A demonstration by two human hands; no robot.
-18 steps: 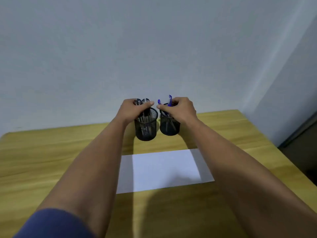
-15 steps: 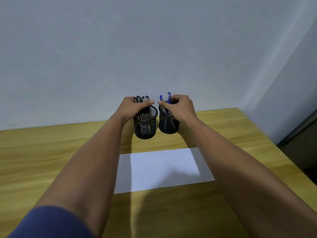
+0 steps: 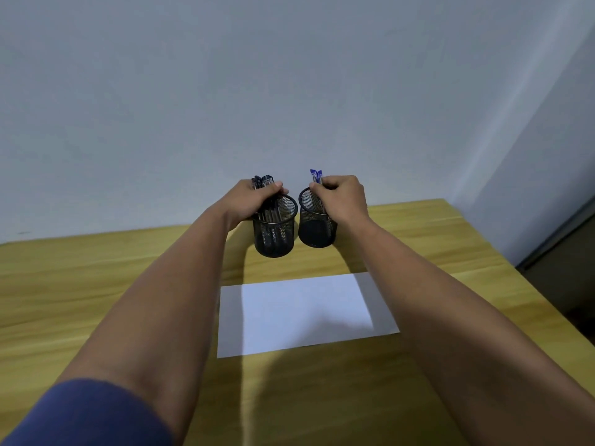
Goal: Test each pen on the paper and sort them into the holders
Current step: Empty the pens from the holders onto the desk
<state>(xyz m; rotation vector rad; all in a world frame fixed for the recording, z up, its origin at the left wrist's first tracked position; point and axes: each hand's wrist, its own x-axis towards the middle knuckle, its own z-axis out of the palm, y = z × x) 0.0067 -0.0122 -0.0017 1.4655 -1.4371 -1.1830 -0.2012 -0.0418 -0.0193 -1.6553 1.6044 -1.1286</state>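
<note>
Pens: black bunch [image 3: 262, 182] gripped by left hand [image 3: 254, 197] in left holder [image 3: 274, 231], blue ones [image 3: 316, 176] pinched by right hand [image 3: 343, 196] in right holder [image 3: 317, 225], behind paper [image 3: 302, 312]. Probably pulling out; next, lift clear, lay near paper.

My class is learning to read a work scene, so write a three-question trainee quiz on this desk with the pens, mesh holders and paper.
1. True or false: the white paper lies nearer the person than both holders.
2. Which hand grips the blue-capped pens? A) left B) right
3. Fill in: the left hand grips the ___-capped pens in the left mesh holder.

Key: 1 true; 2 B, the right hand, over the right mesh holder; 3 black.
</note>
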